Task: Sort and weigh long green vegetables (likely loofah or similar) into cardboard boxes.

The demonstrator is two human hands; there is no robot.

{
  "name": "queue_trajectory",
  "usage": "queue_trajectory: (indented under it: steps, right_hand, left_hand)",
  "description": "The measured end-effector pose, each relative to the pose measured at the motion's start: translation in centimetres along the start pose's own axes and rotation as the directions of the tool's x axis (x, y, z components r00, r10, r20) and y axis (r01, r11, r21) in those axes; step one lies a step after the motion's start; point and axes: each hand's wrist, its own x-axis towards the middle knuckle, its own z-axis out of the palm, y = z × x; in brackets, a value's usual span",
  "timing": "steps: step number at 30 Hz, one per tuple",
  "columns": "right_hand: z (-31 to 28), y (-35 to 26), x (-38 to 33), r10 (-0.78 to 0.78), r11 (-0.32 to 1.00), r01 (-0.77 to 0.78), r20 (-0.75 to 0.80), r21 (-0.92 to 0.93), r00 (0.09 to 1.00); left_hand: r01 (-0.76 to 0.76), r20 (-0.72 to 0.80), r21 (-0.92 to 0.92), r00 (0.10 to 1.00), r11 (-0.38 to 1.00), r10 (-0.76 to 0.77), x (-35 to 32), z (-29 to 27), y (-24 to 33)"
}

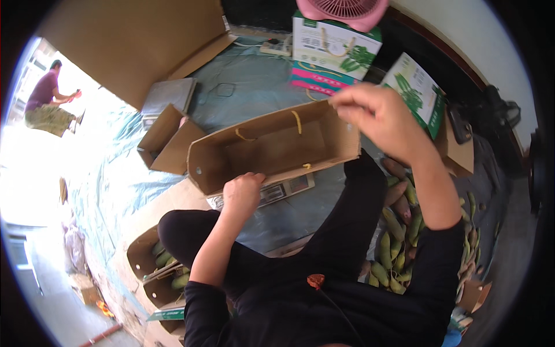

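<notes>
Shaping an open cardboard box (272,147) at frame centre: left hand (243,194) grips its lower edge, right hand (378,115) fingers pinch the upper-right corner; next likely squaring it.

Person: black long-sleeved top, sleeves pushed up on both forearms; black trousers; small orange clip (315,281) with thin dark cord on chest.

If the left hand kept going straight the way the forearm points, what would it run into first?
The left hand already rests on the near rim of the open cardboard box. Going straight on, it would probably press into that near wall or slip inside the box, though depth is hard to judge here. The right hand pinches the far corner.
</notes>
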Motion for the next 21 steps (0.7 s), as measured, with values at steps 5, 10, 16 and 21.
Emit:
queue_trajectory:
  steps: [5, 10, 16, 21]
  right_hand:
    - [4.1, 6.7, -1.8, -0.181, 0.825, 0.089, -0.112, -0.558, 0.977]
    - [5.6, 15.0, -1.7, 0.244, 0.959, -0.265, -0.184, -0.104, 0.952]
    - [7.3, 16.7, -1.6, 0.396, 0.879, -0.421, 0.153, 0.222, 0.906]
    - [5.8, 19.0, -3.6, 0.387, 0.875, -0.361, -0.02, 0.323, 0.922]
  left_hand:
    - [-0.001, 0.12, 0.016, 0.993, 1.0, -0.001, 0.6, 0.1, 0.5]
    - [0.029, 0.064, -0.042, 0.998, 0.999, -0.027, -0.1, 1.7, -0.3]
    - [0.052, 0.066, -0.048, 0.997, 0.998, -0.049, -0.1, 3.0, -0.9]
    - [0.044, 0.054, -0.06, 0.998, 0.997, -0.041, 0.7, 4.0, -0.5]
